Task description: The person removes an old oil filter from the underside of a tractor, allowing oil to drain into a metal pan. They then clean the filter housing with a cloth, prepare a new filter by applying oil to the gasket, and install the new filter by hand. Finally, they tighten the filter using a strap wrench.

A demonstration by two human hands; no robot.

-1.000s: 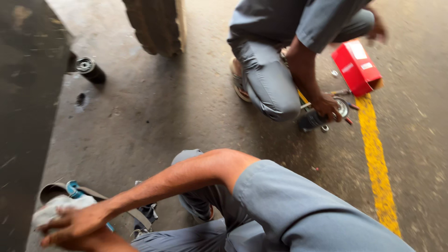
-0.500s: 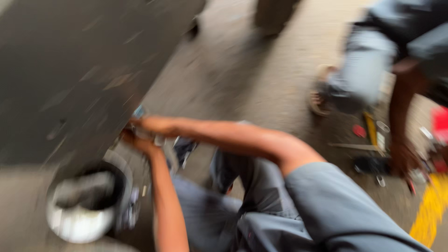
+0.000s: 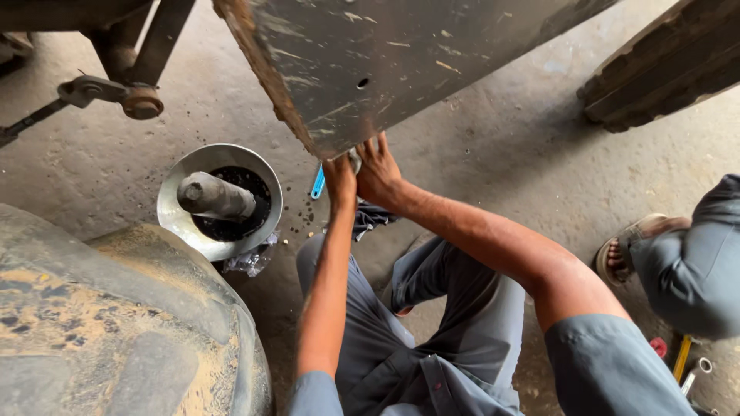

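My left hand [image 3: 340, 176] and my right hand [image 3: 379, 171] reach up side by side to the lower corner of a big scratched grey metal panel [image 3: 401, 62]. My right hand's fingers lie spread against the panel's edge. A small grey piece [image 3: 354, 159] shows between the two hands; which hand grips it is unclear. My left hand's fingertips are hidden under the panel. A blue tool handle [image 3: 317, 183] pokes out just left of my left wrist. A dark rag [image 3: 370, 218] hangs below the hands, over my knee.
A metal bowl [image 3: 173, 223] of black oil holds a grey cylinder [image 3: 214, 196] on the floor to the left. A large muddy tyre [image 3: 116, 323] fills the lower left. Another tyre [image 3: 663, 69] stands upper right. Another person's sandalled foot [image 3: 626, 248] and leg are at right.
My view swung from the floor and the crouching person to the panel. Both hands rose from the grey cloth on the floor to the panel's lower corner.
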